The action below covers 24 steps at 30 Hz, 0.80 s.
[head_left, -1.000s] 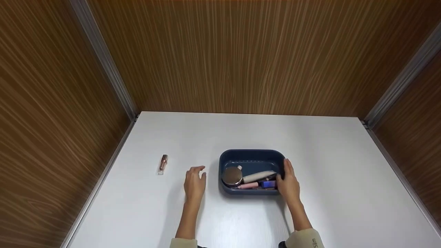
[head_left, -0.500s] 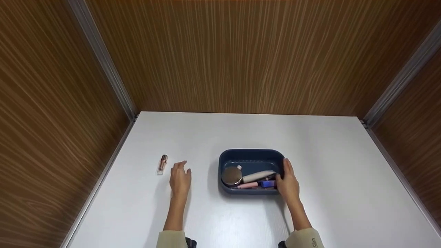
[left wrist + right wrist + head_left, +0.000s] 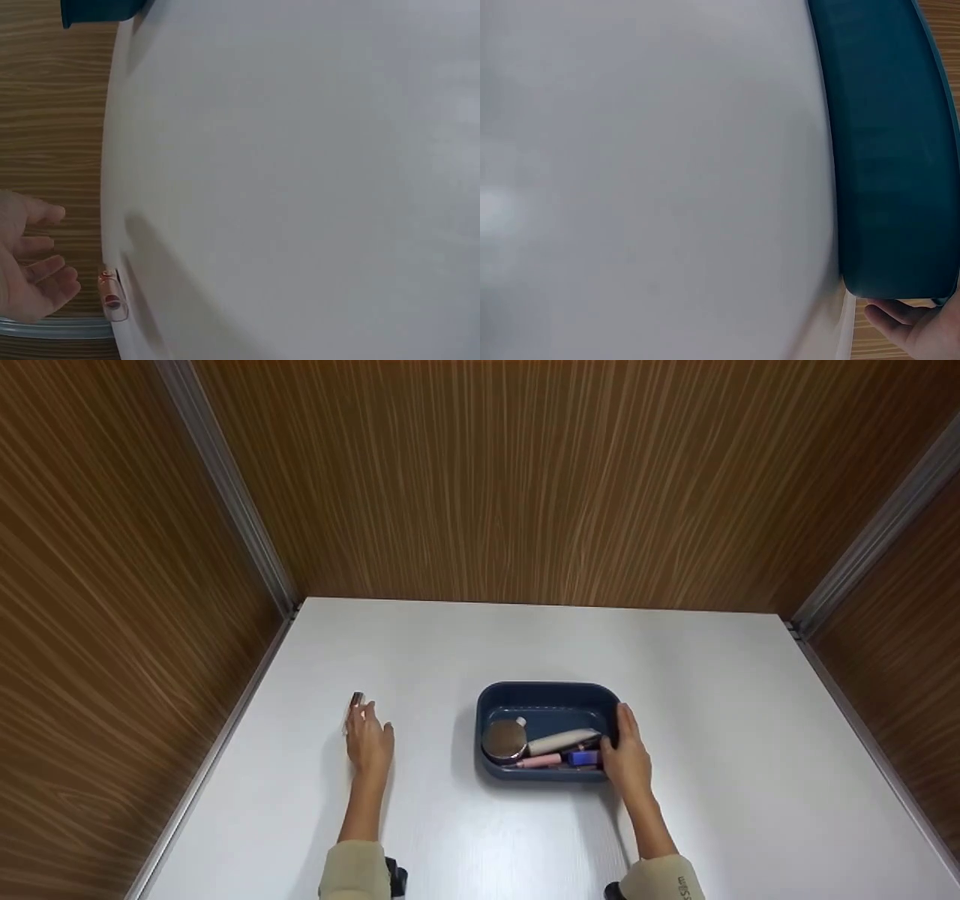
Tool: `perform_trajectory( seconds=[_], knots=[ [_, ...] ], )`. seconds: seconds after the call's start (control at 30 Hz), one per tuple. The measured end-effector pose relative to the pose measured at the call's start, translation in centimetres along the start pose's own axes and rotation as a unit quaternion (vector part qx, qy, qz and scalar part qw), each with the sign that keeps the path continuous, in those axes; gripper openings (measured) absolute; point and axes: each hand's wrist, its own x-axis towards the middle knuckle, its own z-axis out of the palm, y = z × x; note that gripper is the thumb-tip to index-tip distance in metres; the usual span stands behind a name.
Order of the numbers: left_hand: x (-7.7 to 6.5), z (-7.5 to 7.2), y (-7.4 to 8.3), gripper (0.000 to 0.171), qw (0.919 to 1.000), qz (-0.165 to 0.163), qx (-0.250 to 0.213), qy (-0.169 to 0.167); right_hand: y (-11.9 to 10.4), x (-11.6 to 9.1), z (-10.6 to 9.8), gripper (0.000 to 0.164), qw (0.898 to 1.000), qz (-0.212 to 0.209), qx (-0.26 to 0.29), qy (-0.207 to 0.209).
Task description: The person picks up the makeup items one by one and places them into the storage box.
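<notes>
My left hand [image 3: 367, 744] reaches over a small lipstick tube [image 3: 358, 697] at the left of the table and partly hides it. In the left wrist view the lipstick, rose-gold with a clear end, stands just beyond the loosely bent fingers [image 3: 46, 268], with a visible gap. A dark blue bin [image 3: 547, 695] sits right of the middle. At its right end my right hand [image 3: 628, 757] grips the wall, thumb on the inner side and fingers outside. The right wrist view shows those fingers [image 3: 889, 322] at the bin's corner.
Inside the bin lie a round brown compact [image 3: 504, 739], a whitish tube [image 3: 562, 741], a pink tube [image 3: 540, 761] and a blue box [image 3: 583, 757]. Wood-grain panels [image 3: 495, 495] enclose the white table [image 3: 465, 637] at the back and sides.
My left hand has moved left, from beside the bin to the lipstick, which it now partly covers. The right hand and the bin have stayed in place.
</notes>
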Motion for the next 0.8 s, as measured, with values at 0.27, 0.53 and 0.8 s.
perform_trajectory(
  seconds=[0.27, 0.53, 0.8],
  knots=[
    [0.9, 0.3, -2.1, 0.051, 0.9992, -0.031, 0.023, -0.011, 0.0, -0.1, 0.0, 0.064, 1.000, -0.003, -0.002, -0.003],
    [1.7, 0.7, -3.3, 0.034, 0.9976, -0.030, 0.059, 0.022, 0.0, -0.2, 0.0, 0.063, 1.000, -0.005, 0.000, -0.001],
    [2.0, 1.0, -4.3, 0.026, 0.9989, -0.026, 0.030, 0.023, 0.1, -0.2, -0.1, 0.063, 1.000, -0.005, -0.001, -0.004]
  ],
)
